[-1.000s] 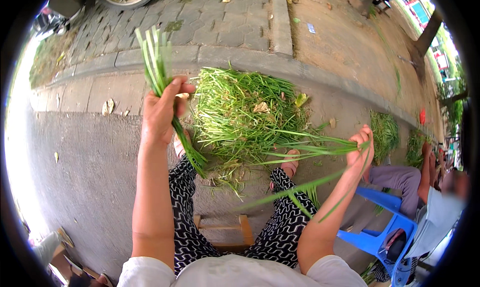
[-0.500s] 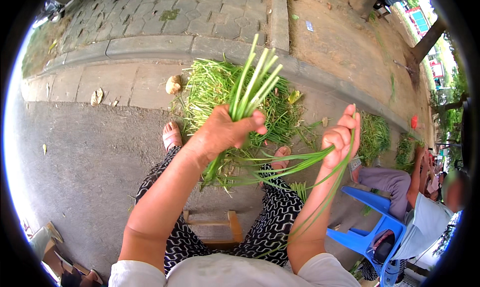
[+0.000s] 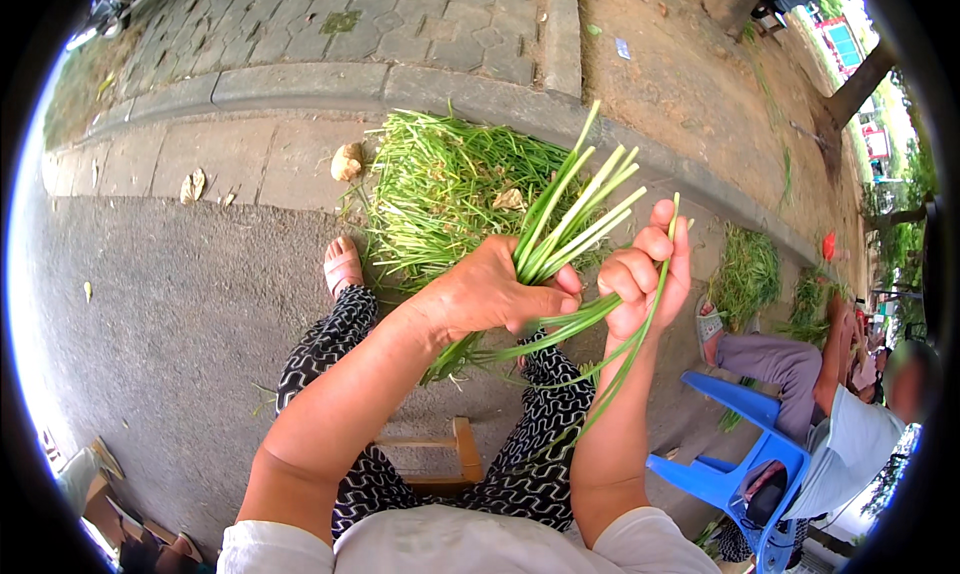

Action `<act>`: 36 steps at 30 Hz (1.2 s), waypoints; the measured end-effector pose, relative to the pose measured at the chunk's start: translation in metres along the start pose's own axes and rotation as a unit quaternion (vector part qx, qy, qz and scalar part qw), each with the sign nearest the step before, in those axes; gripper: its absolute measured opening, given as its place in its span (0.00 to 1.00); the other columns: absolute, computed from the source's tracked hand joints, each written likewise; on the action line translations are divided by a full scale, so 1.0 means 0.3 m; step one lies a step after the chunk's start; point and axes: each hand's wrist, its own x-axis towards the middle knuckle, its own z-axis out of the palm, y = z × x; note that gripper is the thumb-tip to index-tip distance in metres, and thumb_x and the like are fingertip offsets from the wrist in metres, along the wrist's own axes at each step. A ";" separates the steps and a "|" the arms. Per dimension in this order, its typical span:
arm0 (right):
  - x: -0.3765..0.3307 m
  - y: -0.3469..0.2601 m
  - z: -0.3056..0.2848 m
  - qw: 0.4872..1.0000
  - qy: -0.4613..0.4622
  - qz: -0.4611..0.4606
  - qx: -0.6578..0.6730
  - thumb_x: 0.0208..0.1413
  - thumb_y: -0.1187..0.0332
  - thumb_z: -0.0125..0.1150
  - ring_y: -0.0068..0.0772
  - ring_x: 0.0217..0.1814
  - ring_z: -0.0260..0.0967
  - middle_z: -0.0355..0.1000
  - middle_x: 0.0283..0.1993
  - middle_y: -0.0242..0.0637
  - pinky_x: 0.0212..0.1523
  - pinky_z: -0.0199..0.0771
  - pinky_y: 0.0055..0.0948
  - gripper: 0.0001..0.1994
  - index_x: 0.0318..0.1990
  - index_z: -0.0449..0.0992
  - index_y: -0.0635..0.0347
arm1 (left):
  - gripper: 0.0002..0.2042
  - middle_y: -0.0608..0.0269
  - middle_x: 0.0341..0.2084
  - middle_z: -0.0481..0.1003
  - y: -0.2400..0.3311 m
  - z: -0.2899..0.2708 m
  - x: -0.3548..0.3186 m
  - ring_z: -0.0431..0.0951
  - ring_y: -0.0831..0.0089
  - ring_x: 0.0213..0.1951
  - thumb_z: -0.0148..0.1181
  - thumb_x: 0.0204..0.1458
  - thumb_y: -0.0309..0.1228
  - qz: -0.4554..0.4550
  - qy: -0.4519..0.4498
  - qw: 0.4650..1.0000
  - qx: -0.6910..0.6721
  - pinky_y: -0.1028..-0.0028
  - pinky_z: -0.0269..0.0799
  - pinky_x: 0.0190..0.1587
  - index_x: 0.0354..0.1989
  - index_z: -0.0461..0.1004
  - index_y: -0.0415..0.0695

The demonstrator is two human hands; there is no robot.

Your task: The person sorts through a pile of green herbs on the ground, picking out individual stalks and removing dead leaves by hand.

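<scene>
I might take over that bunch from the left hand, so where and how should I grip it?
Probably pinch the bunch by its pale ends, just beyond the left hand, coming from the far side. Those ends fan out free, while the left hand closes round the stalks lower down and the right hand, with its thin green strands, sits close on the right.

bright, even daylight (left rim glares white)

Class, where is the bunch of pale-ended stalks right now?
In the head view, the bunch is just right of centre, held in the left hand, close to the right hand, with the green heap beyond it.
</scene>
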 end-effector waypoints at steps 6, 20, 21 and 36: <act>0.000 0.037 0.048 0.978 0.147 -0.062 -0.134 0.62 0.62 0.36 0.28 0.22 0.65 0.73 0.28 0.31 0.26 0.68 0.33 0.15 0.46 0.68 0.58 | 0.07 0.70 0.17 0.71 0.019 -0.017 0.000 0.63 0.86 0.14 0.64 0.41 0.24 0.007 0.049 0.999 0.012 0.86 0.57 0.15 0.30 0.74 0.40; -0.022 0.016 0.040 0.942 0.223 0.055 -0.245 0.58 0.63 0.46 0.38 0.23 0.73 0.74 0.30 0.37 0.13 0.70 0.38 0.13 0.45 0.69 0.59 | 0.08 0.73 0.19 0.71 0.055 -0.072 -0.019 0.66 0.87 0.18 0.64 0.41 0.28 0.060 0.136 0.982 0.114 0.85 0.60 0.17 0.30 0.73 0.42; -0.023 0.019 0.045 0.948 0.217 0.065 -0.224 0.58 0.63 0.45 0.37 0.21 0.72 0.74 0.29 0.37 0.11 0.67 0.35 0.13 0.45 0.69 0.59 | 0.08 0.73 0.19 0.71 0.050 -0.073 -0.018 0.66 0.87 0.18 0.64 0.41 0.28 0.071 0.135 0.981 0.116 0.85 0.60 0.17 0.30 0.73 0.42; -0.047 0.061 0.015 0.982 0.056 0.169 -0.063 0.61 0.63 0.38 0.23 0.10 0.58 0.74 0.35 0.40 0.06 0.55 0.23 0.16 0.50 0.66 0.61 | 0.06 0.75 0.17 0.69 0.033 -0.094 -0.007 0.65 0.88 0.21 0.61 0.46 0.28 0.163 0.195 0.929 0.269 0.82 0.63 0.23 0.31 0.74 0.41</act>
